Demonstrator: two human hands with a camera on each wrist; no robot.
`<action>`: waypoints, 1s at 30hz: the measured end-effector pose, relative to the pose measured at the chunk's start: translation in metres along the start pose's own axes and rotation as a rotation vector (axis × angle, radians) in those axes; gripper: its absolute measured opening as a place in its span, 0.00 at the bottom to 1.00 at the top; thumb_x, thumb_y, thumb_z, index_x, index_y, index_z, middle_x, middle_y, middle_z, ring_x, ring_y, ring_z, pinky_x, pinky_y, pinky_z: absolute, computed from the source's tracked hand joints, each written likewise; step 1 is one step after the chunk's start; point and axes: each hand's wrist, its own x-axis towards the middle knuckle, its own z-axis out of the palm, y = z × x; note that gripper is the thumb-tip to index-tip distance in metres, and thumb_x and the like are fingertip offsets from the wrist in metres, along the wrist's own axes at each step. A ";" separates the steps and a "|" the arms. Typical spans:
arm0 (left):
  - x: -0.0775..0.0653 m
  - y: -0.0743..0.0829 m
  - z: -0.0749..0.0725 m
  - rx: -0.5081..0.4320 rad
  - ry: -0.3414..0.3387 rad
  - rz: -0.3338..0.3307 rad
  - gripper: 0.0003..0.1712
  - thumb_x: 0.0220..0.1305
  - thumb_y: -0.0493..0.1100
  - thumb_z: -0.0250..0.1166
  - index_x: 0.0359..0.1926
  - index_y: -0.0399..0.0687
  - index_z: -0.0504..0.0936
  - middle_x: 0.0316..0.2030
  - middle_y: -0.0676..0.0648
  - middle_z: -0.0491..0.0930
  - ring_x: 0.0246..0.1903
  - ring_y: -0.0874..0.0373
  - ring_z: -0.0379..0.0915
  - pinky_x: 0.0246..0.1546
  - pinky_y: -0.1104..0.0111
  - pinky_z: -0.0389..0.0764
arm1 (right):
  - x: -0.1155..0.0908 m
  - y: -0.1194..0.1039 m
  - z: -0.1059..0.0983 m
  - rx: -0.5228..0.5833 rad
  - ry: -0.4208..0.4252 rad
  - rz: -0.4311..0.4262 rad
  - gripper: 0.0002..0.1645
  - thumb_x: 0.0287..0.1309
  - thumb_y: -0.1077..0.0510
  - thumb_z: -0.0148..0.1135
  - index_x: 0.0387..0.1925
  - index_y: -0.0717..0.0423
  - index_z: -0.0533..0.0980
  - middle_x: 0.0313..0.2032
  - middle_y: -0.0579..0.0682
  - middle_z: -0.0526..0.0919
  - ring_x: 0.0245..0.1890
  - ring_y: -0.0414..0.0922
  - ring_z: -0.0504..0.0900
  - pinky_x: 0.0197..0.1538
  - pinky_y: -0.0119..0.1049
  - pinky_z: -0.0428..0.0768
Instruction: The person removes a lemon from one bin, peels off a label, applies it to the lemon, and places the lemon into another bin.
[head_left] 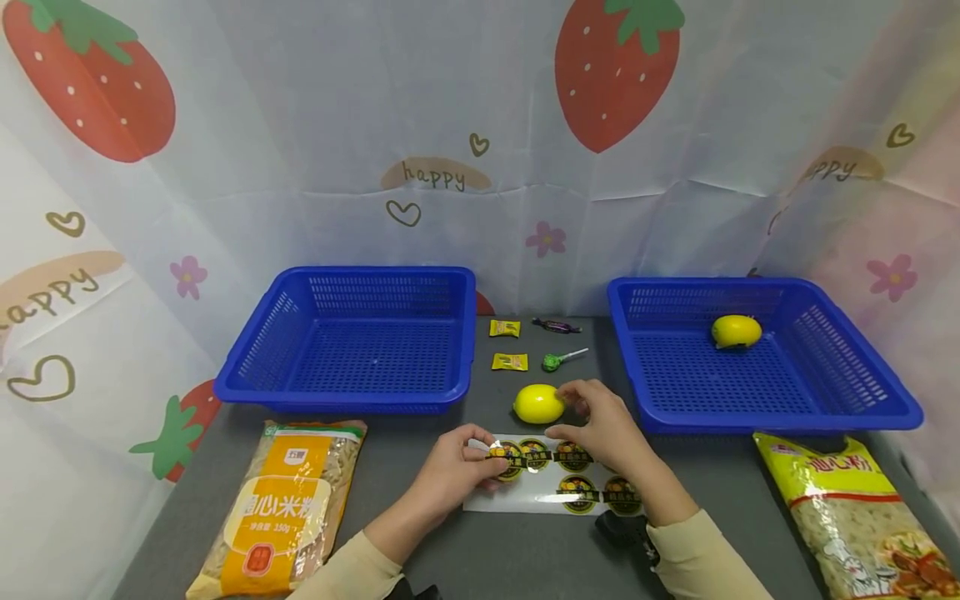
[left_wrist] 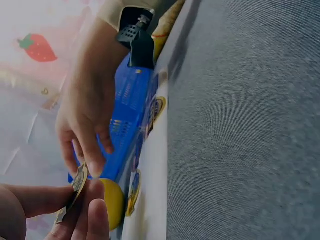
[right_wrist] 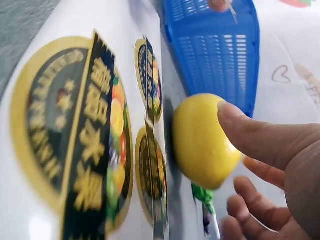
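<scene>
My left hand (head_left: 453,468) pinches a round black-and-gold fruit sticker (left_wrist: 79,182) between thumb and fingers, above the left part of a white sticker sheet (head_left: 517,502). More such stickers (right_wrist: 70,135) lie on the sheet. Just beyond it a yellow lemon (head_left: 538,404) rests on the table. My right hand (head_left: 609,427) hovers at the lemon's right side, fingers loosely bent; its thumb (right_wrist: 260,135) overlaps the fruit in the right wrist view. Nothing shows in that hand's grasp.
A blue basket (head_left: 345,398) stands at the left; another basket (head_left: 780,417) at the right holds a second lemon (head_left: 736,331). Between them lie two yellow candies (head_left: 510,362), a dark-wrapped candy (head_left: 557,325) and a green lollipop (head_left: 552,362). Noodle bags (head_left: 281,508) flank the front.
</scene>
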 end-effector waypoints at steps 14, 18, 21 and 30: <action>0.005 0.002 0.002 -0.104 -0.038 -0.001 0.15 0.59 0.31 0.70 0.45 0.30 0.77 0.33 0.37 0.88 0.26 0.57 0.85 0.30 0.66 0.86 | 0.017 -0.020 0.020 -0.266 -0.025 -0.219 0.38 0.52 0.57 0.78 0.66 0.49 0.75 0.65 0.55 0.75 0.63 0.59 0.71 0.64 0.61 0.72; 0.006 0.002 0.003 -0.127 -0.043 0.006 0.12 0.60 0.30 0.69 0.42 0.31 0.77 0.35 0.38 0.88 0.29 0.55 0.87 0.30 0.67 0.86 | 0.014 -0.016 0.019 -0.112 0.011 -0.163 0.35 0.54 0.56 0.77 0.64 0.52 0.76 0.62 0.55 0.79 0.59 0.56 0.78 0.61 0.55 0.78; 0.007 0.002 0.003 -0.110 -0.044 0.011 0.12 0.60 0.31 0.69 0.43 0.32 0.76 0.35 0.38 0.88 0.30 0.53 0.87 0.32 0.66 0.87 | 0.007 -0.014 0.013 0.099 -0.021 -0.100 0.36 0.57 0.50 0.75 0.65 0.52 0.74 0.60 0.55 0.80 0.55 0.54 0.83 0.56 0.50 0.83; 0.005 0.007 0.002 -0.059 -0.031 0.055 0.13 0.62 0.35 0.70 0.44 0.33 0.78 0.35 0.38 0.88 0.34 0.47 0.87 0.41 0.58 0.87 | -0.014 -0.007 -0.005 0.529 -0.237 0.024 0.39 0.67 0.46 0.65 0.74 0.46 0.63 0.64 0.63 0.74 0.58 0.57 0.80 0.50 0.46 0.86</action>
